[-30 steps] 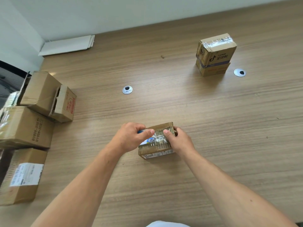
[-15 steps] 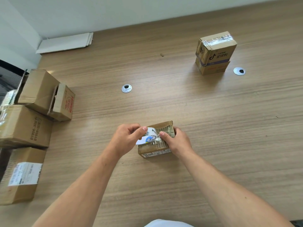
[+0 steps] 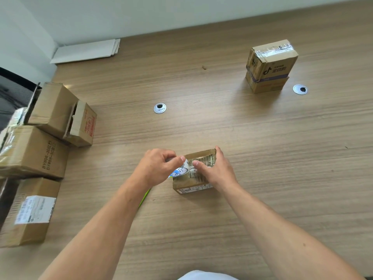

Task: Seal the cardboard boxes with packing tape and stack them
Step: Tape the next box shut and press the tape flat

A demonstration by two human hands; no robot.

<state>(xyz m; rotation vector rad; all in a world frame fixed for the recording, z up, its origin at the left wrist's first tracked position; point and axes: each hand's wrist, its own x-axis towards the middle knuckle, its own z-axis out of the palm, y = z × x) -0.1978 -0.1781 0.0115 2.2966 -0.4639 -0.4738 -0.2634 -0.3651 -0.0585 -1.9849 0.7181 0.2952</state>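
A small cardboard box [image 3: 192, 186] lies on the wooden table [image 3: 262, 148] in front of me, its top covered with wrinkled clear tape. My left hand [image 3: 157, 168] grips a roll of packing tape [image 3: 180, 169] with a white and blue core at the box's left edge. My right hand [image 3: 215, 171] rests on the box top, thumb pressing the tape near the roll. At the far right stand two sealed boxes [image 3: 270, 66], one on the other.
Several unsealed cardboard boxes [image 3: 40, 150] crowd the table's left edge. Two round cable grommets [image 3: 159, 108] sit in the tabletop. Flat white sheets [image 3: 86, 51] lie at the back left. A green strip [image 3: 145, 197] shows under my left forearm.
My left hand has drawn the tape roll leftward to the box's left edge. My right thumb has followed along the tape on the box top.
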